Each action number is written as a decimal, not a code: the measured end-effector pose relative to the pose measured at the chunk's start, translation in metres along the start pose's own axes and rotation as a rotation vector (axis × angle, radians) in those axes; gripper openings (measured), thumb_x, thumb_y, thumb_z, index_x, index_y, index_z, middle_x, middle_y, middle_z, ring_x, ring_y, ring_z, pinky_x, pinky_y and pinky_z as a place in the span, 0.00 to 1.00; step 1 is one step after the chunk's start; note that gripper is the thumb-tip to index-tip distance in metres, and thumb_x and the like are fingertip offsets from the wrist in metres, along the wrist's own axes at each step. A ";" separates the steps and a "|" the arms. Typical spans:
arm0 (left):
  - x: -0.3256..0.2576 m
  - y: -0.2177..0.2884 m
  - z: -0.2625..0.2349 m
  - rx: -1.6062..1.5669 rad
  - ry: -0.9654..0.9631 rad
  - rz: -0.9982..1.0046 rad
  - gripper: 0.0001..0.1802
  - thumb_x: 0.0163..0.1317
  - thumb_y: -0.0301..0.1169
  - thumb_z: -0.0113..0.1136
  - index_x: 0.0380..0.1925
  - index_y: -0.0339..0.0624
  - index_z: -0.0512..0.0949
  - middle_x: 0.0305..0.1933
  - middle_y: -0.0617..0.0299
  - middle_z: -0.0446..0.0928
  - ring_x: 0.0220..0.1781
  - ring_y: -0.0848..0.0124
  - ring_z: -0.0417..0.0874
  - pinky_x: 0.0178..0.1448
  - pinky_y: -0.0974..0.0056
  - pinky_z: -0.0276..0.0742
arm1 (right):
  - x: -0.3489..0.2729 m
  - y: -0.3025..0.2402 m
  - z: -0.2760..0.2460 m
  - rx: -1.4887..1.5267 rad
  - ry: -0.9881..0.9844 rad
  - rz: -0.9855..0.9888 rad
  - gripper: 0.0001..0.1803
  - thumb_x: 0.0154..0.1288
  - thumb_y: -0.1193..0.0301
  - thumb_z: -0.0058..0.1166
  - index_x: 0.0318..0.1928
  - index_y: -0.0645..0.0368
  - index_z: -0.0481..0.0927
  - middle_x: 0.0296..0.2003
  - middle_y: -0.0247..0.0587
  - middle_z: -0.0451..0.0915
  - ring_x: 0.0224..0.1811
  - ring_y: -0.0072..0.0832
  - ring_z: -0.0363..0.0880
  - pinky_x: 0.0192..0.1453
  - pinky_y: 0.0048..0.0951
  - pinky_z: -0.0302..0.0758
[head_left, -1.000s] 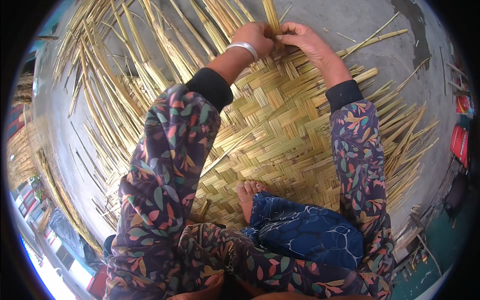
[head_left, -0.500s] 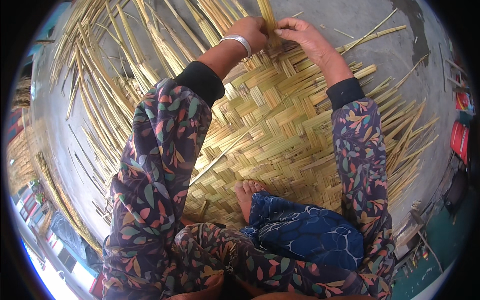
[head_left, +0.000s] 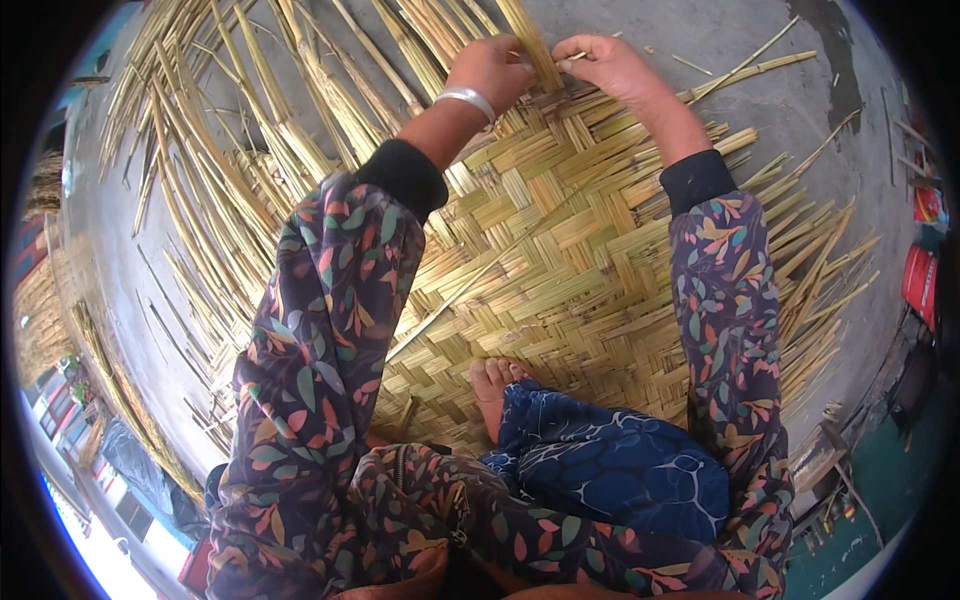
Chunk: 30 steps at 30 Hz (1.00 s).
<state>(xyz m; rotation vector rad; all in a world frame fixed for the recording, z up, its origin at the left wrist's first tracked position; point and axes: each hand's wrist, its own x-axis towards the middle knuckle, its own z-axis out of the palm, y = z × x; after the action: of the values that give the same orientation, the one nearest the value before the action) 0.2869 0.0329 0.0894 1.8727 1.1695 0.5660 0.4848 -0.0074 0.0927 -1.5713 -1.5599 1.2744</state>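
Note:
A woven reed mat [head_left: 560,260] in a herringbone pattern spreads beneath my arms, its loose reed ends fanning out left, far and right. At its far edge, a flat yellow-green reed strip [head_left: 530,42] stands up between my hands. My left hand [head_left: 490,78], with a silver bracelet [head_left: 467,98] on the wrist, is closed beside this strip; what its fingertips hold is hard to make out. On the strip's other side, my right hand [head_left: 612,72] has its thumb and forefinger pinched on a small pale piece of reed [head_left: 577,57].
Long loose reeds [head_left: 215,150] lie across the grey concrete floor [head_left: 690,40] at the left. My bare foot [head_left: 490,385] rests on the near part of the mat. A red container [head_left: 918,285] stands at the far right, and more reed bundles [head_left: 130,400] lie at the left rim.
My left hand has shifted slightly left and down, its fingers now lower beside the upright strip. The strip leans more to the left. My right hand has drawn slightly right.

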 end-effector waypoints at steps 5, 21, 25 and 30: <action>-0.051 0.000 0.006 0.244 0.515 0.266 0.19 0.53 0.30 0.61 0.46 0.37 0.76 0.45 0.49 0.76 0.49 0.54 0.77 0.51 0.55 0.73 | -0.011 -0.017 0.016 -0.588 0.182 0.097 0.12 0.59 0.69 0.52 0.42 0.52 0.82 0.40 0.42 0.82 0.40 0.37 0.81 0.46 0.33 0.75; -0.092 0.005 0.031 0.653 0.127 0.232 0.24 0.61 0.42 0.52 0.55 0.43 0.71 0.60 0.59 0.65 0.64 0.60 0.62 0.63 0.53 0.60 | -0.037 -0.020 0.032 -0.916 0.364 -0.189 0.10 0.56 0.70 0.52 0.37 0.46 0.83 0.30 0.35 0.82 0.42 0.36 0.76 0.51 0.41 0.67; -0.089 0.002 0.037 0.684 0.135 0.279 0.26 0.58 0.44 0.56 0.53 0.40 0.72 0.58 0.61 0.66 0.62 0.62 0.63 0.60 0.52 0.58 | -0.039 -0.019 0.032 -0.949 0.410 -0.134 0.10 0.55 0.70 0.52 0.37 0.45 0.83 0.30 0.34 0.82 0.43 0.36 0.76 0.51 0.42 0.67; -0.088 -0.005 0.039 0.772 0.132 0.300 0.24 0.61 0.42 0.51 0.58 0.56 0.69 0.59 0.61 0.67 0.64 0.60 0.64 0.64 0.47 0.58 | -0.055 -0.016 0.040 -0.967 0.716 -0.087 0.21 0.54 0.69 0.55 0.52 0.46 0.77 0.51 0.46 0.74 0.56 0.45 0.69 0.59 0.48 0.64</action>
<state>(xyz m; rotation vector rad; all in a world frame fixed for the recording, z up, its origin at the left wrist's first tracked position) 0.2719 -0.0600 0.0683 2.7340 1.3135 0.4293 0.4503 -0.0667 0.1045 -2.1201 -1.7602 -0.2324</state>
